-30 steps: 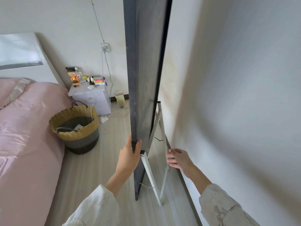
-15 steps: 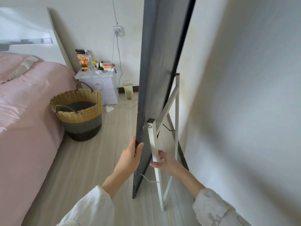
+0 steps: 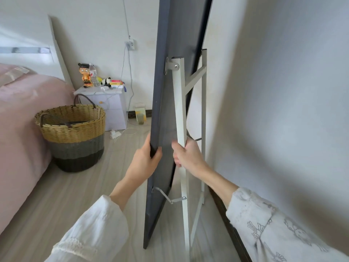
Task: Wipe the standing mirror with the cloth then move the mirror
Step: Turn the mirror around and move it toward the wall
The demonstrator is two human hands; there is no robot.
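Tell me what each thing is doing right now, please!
mirror: upright, back side showing, held.
stand: folded out a little behind the mirror.
left hand: grip closed on the mirror's edge.
right hand: grip closed on the stand.
basket: upright on the floor.

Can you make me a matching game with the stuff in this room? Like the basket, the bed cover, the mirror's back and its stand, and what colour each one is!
Things:
1. basket
2. bed cover
3. mirror's back
4. stand

Colours:
A. white
B. pink
C. dark grey
D. yellow on top, grey and black below

Pairs: 1-D, 2-B, 3-C, 4-A
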